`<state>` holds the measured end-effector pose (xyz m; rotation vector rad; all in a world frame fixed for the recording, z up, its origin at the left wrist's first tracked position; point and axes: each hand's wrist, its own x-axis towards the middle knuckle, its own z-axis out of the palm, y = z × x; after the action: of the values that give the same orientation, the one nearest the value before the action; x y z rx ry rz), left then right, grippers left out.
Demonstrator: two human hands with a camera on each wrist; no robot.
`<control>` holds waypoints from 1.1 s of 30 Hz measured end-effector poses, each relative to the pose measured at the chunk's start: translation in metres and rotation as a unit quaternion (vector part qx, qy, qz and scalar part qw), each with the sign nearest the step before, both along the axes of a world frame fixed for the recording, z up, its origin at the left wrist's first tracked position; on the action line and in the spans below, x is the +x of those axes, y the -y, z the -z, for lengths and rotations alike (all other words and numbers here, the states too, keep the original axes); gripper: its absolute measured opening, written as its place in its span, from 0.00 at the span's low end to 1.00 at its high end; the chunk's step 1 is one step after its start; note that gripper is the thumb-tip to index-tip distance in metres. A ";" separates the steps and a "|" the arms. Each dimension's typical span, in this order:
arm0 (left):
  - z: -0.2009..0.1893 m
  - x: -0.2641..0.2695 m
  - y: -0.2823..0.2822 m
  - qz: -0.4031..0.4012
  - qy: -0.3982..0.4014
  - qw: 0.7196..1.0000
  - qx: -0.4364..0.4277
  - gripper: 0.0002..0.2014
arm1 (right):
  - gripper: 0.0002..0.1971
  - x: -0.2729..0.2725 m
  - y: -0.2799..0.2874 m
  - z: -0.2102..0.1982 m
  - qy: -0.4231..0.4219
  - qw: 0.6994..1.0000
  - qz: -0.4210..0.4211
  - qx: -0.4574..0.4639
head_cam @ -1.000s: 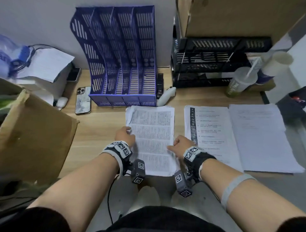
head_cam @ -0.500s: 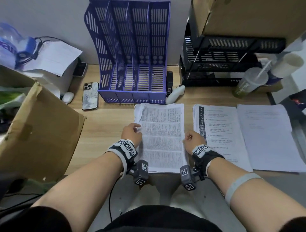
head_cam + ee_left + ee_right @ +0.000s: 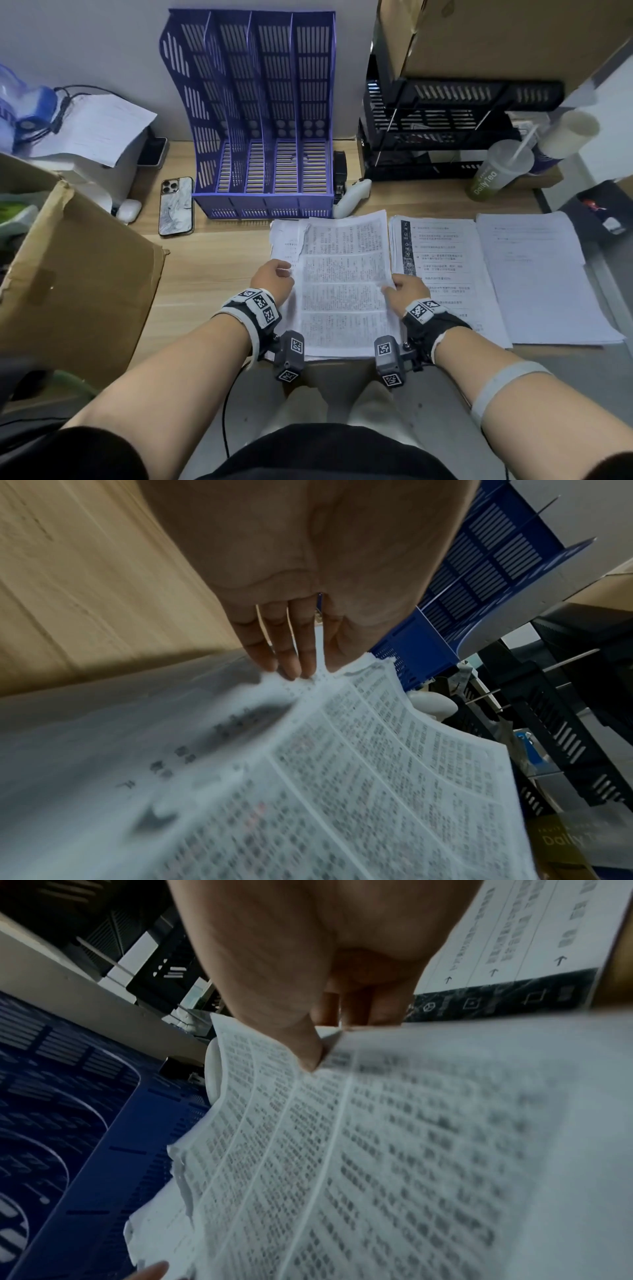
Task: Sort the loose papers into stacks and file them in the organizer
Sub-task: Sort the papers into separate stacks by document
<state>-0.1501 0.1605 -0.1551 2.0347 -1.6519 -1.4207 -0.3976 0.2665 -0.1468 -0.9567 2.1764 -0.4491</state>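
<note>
A stack of densely printed papers (image 3: 342, 284) lies in front of the blue slotted organizer (image 3: 263, 120), its far end raised off the desk. My left hand (image 3: 274, 277) pinches the stack's left edge, thumb on top and fingers (image 3: 287, 656) underneath. My right hand (image 3: 402, 291) pinches the right edge, thumb (image 3: 304, 1047) pressed on the top sheet. The printed stack (image 3: 377, 1150) curls upward between both hands. One more sheet (image 3: 286, 240) pokes out at the upper left, under the stack. The organizer's slots hold no papers.
Two more paper stacks lie to the right: one with a dark margin (image 3: 442, 270), one nearly blank (image 3: 541, 277). A phone (image 3: 176, 207) and a cardboard box (image 3: 68, 270) sit left. A black tray rack (image 3: 445, 126), a white controller (image 3: 352, 197) and a drink cup (image 3: 500, 171) stand behind.
Both hands moved from pressing on the stack to gripping its side edges. The stack's far end has lifted and curled off the desk. The head view shifted closer to the organizer.
</note>
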 end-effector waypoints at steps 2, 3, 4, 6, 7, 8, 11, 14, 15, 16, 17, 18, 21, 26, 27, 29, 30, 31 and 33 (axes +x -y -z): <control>-0.003 -0.002 0.000 -0.008 -0.018 1.000 0.017 0.21 | 0.12 -0.008 -0.002 -0.004 0.021 0.999 0.025 -0.026; -0.004 -0.004 0.000 -0.008 -0.032 0.999 0.026 0.25 | 0.09 -0.012 -0.001 -0.007 0.035 0.998 0.031 -0.038; -0.007 -0.006 0.000 -0.006 -0.046 0.998 0.042 0.29 | 0.09 -0.014 -0.001 -0.009 0.048 0.998 0.033 -0.039; -0.014 -0.009 -0.001 0.012 -0.078 0.994 0.071 0.32 | 0.11 -0.012 0.003 -0.015 0.074 0.996 0.026 -0.053; -0.016 -0.008 -0.001 0.031 -0.088 0.993 0.076 0.29 | 0.11 -0.008 0.008 -0.018 0.083 0.994 0.020 -0.062; -0.020 -0.007 -0.001 0.050 -0.093 0.992 0.075 0.22 | 0.13 -0.001 0.012 -0.023 0.099 0.993 0.012 -0.069; -0.027 0.013 0.003 0.016 -0.102 0.993 0.047 0.09 | 0.17 0.025 0.028 -0.030 0.168 0.984 -0.032 -0.055; -0.038 0.051 0.008 -0.035 -0.035 0.999 0.002 0.14 | 0.17 0.062 0.042 -0.031 0.181 0.976 -0.121 -0.025; -0.043 0.067 0.009 -0.051 -0.023 0.998 -0.005 0.13 | 0.15 0.077 0.048 -0.028 0.171 0.974 -0.147 -0.018; -0.047 0.083 0.010 -0.059 -0.009 0.998 -0.015 0.11 | 0.14 0.091 0.053 -0.026 0.162 0.972 -0.169 -0.014; -0.050 0.098 0.010 -0.062 0.015 0.998 -0.018 0.10 | 0.12 0.106 0.058 -0.024 0.161 0.970 -0.183 -0.010; -0.054 0.113 0.011 -0.068 0.035 0.997 -0.020 0.09 | 0.09 0.123 0.063 -0.023 0.169 0.967 -0.190 -0.003; -0.059 0.151 0.012 -0.124 0.091 0.988 -0.023 0.15 | 0.08 0.171 0.077 -0.020 0.198 0.963 -0.183 0.016; -0.050 0.183 0.010 -0.124 0.115 0.985 -0.024 0.32 | 0.11 0.223 0.086 -0.011 0.269 0.951 -0.141 0.058; -0.045 0.183 0.010 -0.115 0.102 0.988 -0.025 0.31 | 0.15 0.225 0.087 -0.006 0.260 0.951 -0.158 0.059; -0.038 0.175 0.010 -0.102 0.059 0.993 -0.017 0.29 | 0.20 0.221 0.087 0.006 0.245 0.951 -0.178 0.067; -0.034 0.168 0.010 -0.089 0.044 0.995 -0.013 0.27 | 0.18 0.215 0.087 0.013 0.243 0.953 -0.169 0.065; -0.029 0.160 0.010 -0.074 0.026 0.997 -0.010 0.23 | 0.15 0.209 0.084 0.010 0.233 0.958 -0.156 0.059; -0.024 0.138 0.010 -0.052 -0.025 0.998 0.003 0.16 | 0.12 0.189 0.078 0.004 0.175 0.975 -0.134 0.031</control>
<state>-0.0123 0.1506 -0.1307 2.0386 -1.5028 -1.4299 -0.2085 0.1886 -0.1508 -1.0320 1.7077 -0.3835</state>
